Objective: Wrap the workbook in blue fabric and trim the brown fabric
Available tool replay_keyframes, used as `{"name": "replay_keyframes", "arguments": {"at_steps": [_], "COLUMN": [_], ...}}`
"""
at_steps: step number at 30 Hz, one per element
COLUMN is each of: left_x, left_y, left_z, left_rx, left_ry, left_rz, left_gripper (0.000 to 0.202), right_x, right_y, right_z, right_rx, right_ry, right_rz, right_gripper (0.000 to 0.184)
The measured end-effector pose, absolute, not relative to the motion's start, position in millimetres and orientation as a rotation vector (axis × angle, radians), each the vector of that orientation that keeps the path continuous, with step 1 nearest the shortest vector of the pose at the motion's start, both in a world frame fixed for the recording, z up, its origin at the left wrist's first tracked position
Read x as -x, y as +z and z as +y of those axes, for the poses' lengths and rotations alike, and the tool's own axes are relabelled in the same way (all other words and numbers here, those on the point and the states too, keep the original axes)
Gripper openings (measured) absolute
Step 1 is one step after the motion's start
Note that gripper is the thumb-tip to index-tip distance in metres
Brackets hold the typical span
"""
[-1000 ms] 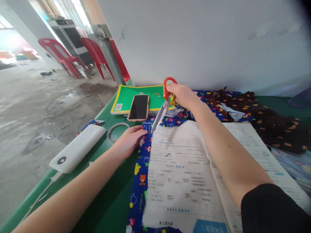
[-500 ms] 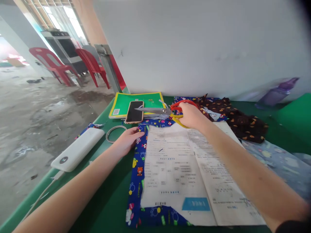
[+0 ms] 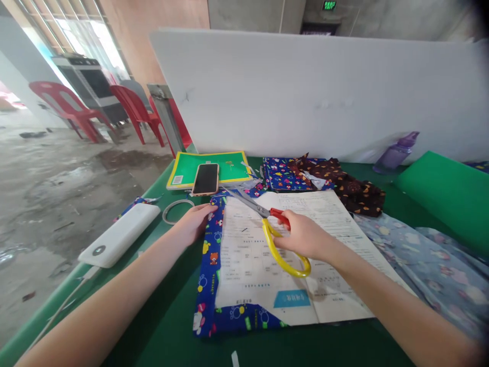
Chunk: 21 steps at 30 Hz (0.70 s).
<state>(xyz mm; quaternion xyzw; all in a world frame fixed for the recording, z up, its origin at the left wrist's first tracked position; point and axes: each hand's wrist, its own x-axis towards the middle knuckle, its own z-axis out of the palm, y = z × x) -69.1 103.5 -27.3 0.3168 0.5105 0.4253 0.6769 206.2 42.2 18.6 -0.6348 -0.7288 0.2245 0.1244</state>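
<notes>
My right hand (image 3: 305,235) grips a pair of scissors (image 3: 261,210) with one red and one yellow handle loop. The blades, slightly apart, point to the upper left above the top of an open printed booklet (image 3: 263,265). Beneath the booklet lies blue cartoon-print fabric (image 3: 208,278), showing along its left side and lower left corner. At the upper left corner of this fabric, my left hand (image 3: 194,220) has its fingers closed on the edge. A grey tape ring (image 3: 179,211) rests just beside that hand.
A phone (image 3: 206,179) lies on a green book (image 3: 234,162). At left is a white power bank (image 3: 120,235) with a cable. Brown fabric (image 3: 359,191), pale blue fabric (image 3: 424,270), a purple bottle (image 3: 393,155) and a green board (image 3: 451,196) are at right. A white panel (image 3: 298,97) stands behind.
The scissors have come down toward me over the booklet and turned, their yellow loop now nearest me. My left hand keeps its place at the fabric corner. The view has tilted up and shifted right.
</notes>
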Motion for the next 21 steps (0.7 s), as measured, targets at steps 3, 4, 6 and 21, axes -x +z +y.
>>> {"name": "replay_keyframes", "arguments": {"at_steps": [3, 4, 6, 21], "left_x": [69.2, 69.3, 69.6, 70.4], "left_y": [-29.1, -29.6, -30.4, -30.6], "left_z": [103.0, 102.9, 102.9, 106.6], "left_rx": [-0.713, -0.718, -0.726, -0.731], "left_ry": [0.947, 0.942, 0.934, 0.904], "left_rz": [1.143, 1.135, 1.12, 1.075], "left_gripper": [0.022, 0.022, 0.023, 0.033], "right_x": [-199.5, -196.7, -190.7, -128.0], "right_y": [19.7, 20.1, 21.2, 23.1], "right_z": [21.5, 15.2, 3.5, -26.8], "right_rx": [1.955, 1.986, 2.029, 2.238], "right_ry": [0.617, 0.613, 0.64, 0.613], "right_rz": [-2.104, -2.095, -2.072, -2.025], "right_gripper": [0.04, 0.039, 0.038, 0.057]}}
